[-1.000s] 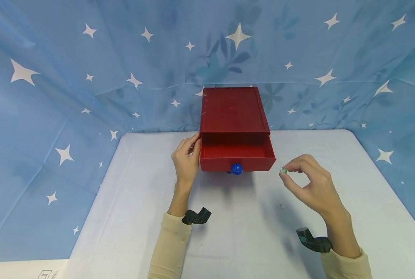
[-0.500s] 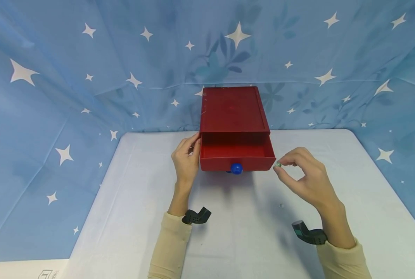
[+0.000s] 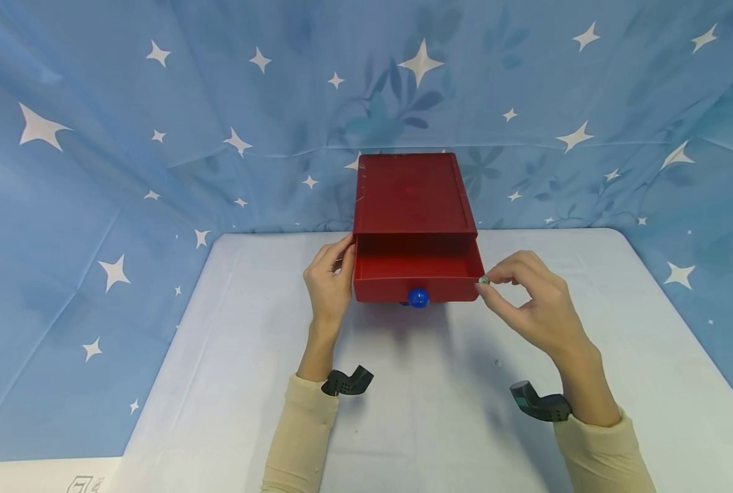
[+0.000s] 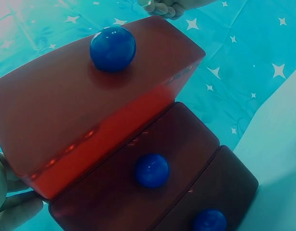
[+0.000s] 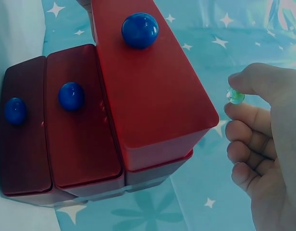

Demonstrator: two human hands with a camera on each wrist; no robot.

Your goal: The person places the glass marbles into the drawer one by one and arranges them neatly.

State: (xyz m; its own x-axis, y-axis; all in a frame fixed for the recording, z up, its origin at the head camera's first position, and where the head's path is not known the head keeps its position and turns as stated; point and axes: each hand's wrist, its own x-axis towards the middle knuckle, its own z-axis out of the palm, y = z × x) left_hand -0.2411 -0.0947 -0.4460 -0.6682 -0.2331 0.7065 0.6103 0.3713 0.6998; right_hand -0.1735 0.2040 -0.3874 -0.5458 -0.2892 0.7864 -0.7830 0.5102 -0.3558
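A red cabinet stands at the back of the table, its top drawer pulled out by the blue knob's side, with the inside bare. Two lower drawers with blue knobs are closed. My left hand touches the cabinet's left side with its fingertips, beside the open drawer. My right hand pinches a clear green glass marble between thumb and index finger. In the head view the marble overlaps the drawer's front right corner; in the right wrist view it shows to the right of the drawer.
A second small clear marble lies on the white tabletop, below my right hand. A blue curtain with white stars hangs behind and beside the table. Black wrist cameras sit on both wrists.
My right hand has moved left and slightly up in the head view, bringing the marble from right of the drawer to its front right corner. The left hand and cabinet stay put.
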